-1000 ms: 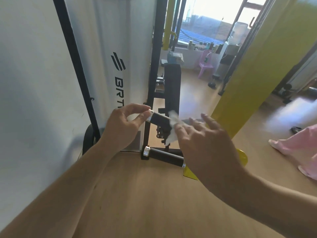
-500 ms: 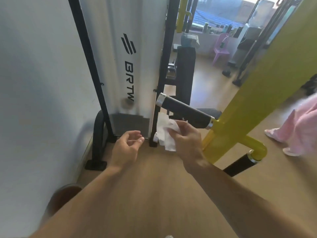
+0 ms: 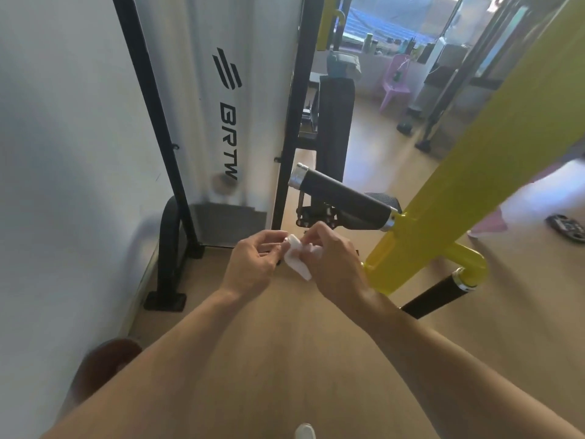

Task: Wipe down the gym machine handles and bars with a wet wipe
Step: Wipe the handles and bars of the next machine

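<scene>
Head view. Both hands meet low in the frame, in front of the machine. The left hand (image 3: 253,264) and right hand (image 3: 332,264) each pinch the white wet wipe (image 3: 299,259), fingertips closed on it from opposite sides; the wipe is bunched between them and its lower corner hangs free. The wipe touches no part of the machine.

Step in hand, as judged: refolding or re-gripping the wipe between passes, not wiping. The upper black handle (image 3: 343,199), with a chrome cap at its free end, juts left from the yellow frame arm (image 3: 474,172) just above and beyond the hands. A second, lower black handle (image 3: 433,294) angles down from a yellow elbow, right of the right forearm.

Next move likely calls for one hand to take the wipe alone, wrap it around a grip and slide along its length; the lower handle would need a reach down and to the right. Which handle is already clean cannot be told.

Edges and room: the white shroud panel (image 3: 221,106) and black upright posts (image 3: 294,122) close off the left and back. The yellow arm bounds the right. Open wood floor (image 3: 253,327) lies beneath the hands, so there is room to work under and in front of the upper handle. A person in pink (image 3: 538,198), blurred, stands at far right, well apart.
</scene>
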Tool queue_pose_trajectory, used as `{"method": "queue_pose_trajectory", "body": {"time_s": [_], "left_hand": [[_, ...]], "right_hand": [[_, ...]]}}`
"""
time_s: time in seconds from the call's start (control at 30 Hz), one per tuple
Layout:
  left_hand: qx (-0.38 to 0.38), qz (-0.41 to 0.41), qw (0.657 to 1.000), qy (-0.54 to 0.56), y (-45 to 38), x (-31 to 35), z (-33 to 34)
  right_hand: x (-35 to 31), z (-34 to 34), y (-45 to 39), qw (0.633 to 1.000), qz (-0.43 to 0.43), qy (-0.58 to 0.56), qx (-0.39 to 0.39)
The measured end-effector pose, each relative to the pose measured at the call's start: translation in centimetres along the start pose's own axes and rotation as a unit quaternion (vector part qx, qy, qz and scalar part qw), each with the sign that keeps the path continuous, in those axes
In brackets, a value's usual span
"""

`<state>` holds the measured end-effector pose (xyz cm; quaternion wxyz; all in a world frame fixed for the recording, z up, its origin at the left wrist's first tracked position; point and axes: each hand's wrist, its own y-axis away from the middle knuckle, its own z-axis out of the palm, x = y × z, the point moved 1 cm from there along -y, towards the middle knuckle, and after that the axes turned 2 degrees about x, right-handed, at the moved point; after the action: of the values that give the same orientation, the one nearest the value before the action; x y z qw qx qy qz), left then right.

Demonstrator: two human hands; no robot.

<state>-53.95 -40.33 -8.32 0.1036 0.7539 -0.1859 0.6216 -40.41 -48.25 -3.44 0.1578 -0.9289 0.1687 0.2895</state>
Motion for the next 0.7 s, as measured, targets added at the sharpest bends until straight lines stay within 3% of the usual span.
{"method": "queue_pose_trajectory", "body": {"time_s": [0.13, 0.27, 0.43, 0.53, 0.63, 0.7], "left_hand": [[-0.019, -0.008, 1.000, -0.007, -0.6, -0.2, -0.4], [-0.035, -0.019, 0.999, -0.028, -0.7, -0.3, -0.3], [-0.027, -0.021, 0.999, -0.025, -0.5, -0.3, 0.0], [-0.027, -0.024, 0.999, -0.019, -0.5, -0.4, -0.1], [-0.031, -0.026, 0.999, -0.014, -0.5, -0.3, -0.1], [-0.027, -0.021, 0.999, -0.018, -0.5, -0.1, -0.2]], "right_hand": [[-0.9, -0.8, 0.0, 0.989, -0.027, 0.127, -0.070], [0.1, -2.0, 0.3, 0.948, 0.004, 0.300, -0.109], [-1.5, 0.1, 0.6, 0.972, -0.102, 0.193, -0.088], [-1.6, -0.1, 0.6, 0.967, -0.092, 0.222, -0.086], [-0.3, -2.4, 1.3, 0.903, -0.072, 0.412, -0.104], [0.2, -3.1, 2.0, 0.868, -0.087, 0.474, -0.119]]}}
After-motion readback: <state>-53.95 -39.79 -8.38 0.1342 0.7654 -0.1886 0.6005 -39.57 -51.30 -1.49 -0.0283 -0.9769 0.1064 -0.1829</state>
